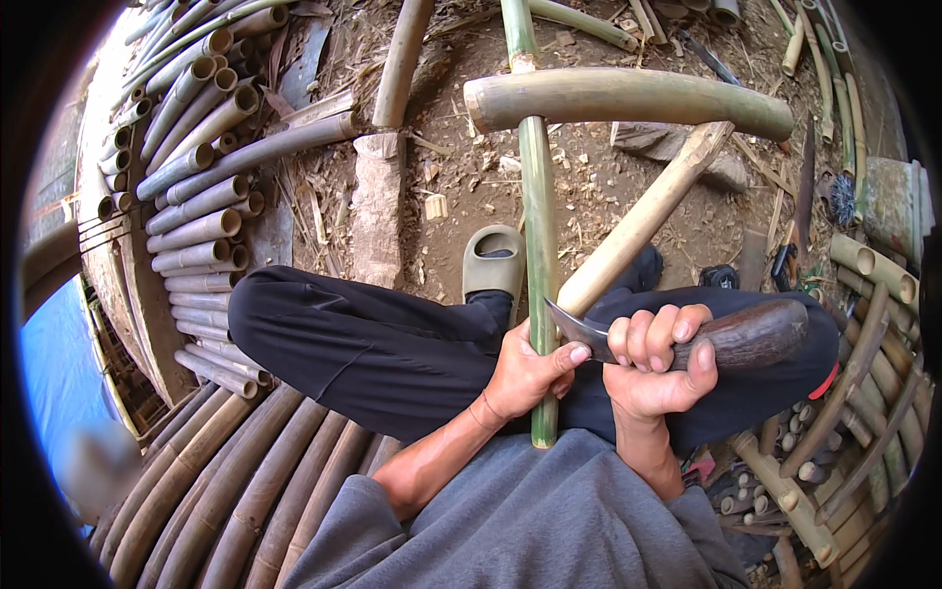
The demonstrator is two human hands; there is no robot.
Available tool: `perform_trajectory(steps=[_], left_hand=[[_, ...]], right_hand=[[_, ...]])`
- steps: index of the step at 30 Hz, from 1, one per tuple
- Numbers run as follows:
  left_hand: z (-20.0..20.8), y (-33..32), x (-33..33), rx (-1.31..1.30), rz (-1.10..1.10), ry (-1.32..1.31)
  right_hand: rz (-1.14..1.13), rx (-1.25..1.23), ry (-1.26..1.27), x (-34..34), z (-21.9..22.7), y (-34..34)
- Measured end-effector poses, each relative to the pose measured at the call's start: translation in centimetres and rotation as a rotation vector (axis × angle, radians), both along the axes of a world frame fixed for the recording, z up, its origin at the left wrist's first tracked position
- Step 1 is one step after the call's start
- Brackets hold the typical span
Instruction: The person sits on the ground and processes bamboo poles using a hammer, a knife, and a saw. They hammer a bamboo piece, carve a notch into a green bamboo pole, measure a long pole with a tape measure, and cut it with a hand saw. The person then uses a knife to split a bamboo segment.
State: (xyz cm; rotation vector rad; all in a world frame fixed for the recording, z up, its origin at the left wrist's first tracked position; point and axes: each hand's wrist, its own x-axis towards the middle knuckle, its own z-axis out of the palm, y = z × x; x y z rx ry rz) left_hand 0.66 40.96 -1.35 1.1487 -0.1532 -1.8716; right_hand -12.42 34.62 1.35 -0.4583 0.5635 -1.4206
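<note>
A long green bamboo pole (539, 216) runs away from my waist, between my legs, and passes beneath a thick bamboo crosspiece (628, 98). My left hand (518, 375) is wrapped round the pole near its close end, with the thumb stretched toward the knife. In my right hand (653, 365) is a knife (754, 337) with a thick dark wooden handle and a short curved blade. Its blade points left and lies against or just beside the pole, above my left thumb. A pale wooden prop (643, 221) slants from the crosspiece down to near the blade.
Stacked bamboo tubes (201, 236) stand at the left, and long brown poles (265, 491) lie at the lower left. More cut bamboo (873, 393) crowds the right. A stone block (378, 206) and wood chips are on the dirt ahead; a sandal (494, 257) is on my foot.
</note>
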Motion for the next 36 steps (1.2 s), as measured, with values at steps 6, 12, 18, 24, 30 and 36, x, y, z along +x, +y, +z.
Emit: perform_trajectory(steps=[6,12,18,24,30,36], left_hand=[[-0.1,0.5,0.0,-0.009,0.027,0.028],[0.1,0.0,0.1,-0.012,0.003,-0.004],[-0.3,0.2,0.2,-0.014,0.004,0.026],[-0.6,0.5,0.2,-0.026,0.009,0.056],[0.0,0.1,-0.1,-0.002,0.031,-0.02],[0.6,-0.6,-0.9,0.016,-0.026,-0.263]], right_hand=[[-0.002,0.058,0.02,1.2,0.0,-0.3],[0.008,-0.018,0.035,0.4,0.5,-0.1],[0.056,-0.099,0.018,0.3,0.0,0.4],[0.079,-0.061,0.029,0.8,-0.2,0.1],[-0.02,-0.075,-0.039,-0.4,1.2,-1.0],[-0.239,-0.035,0.102,-0.7,2.7,-1.9]])
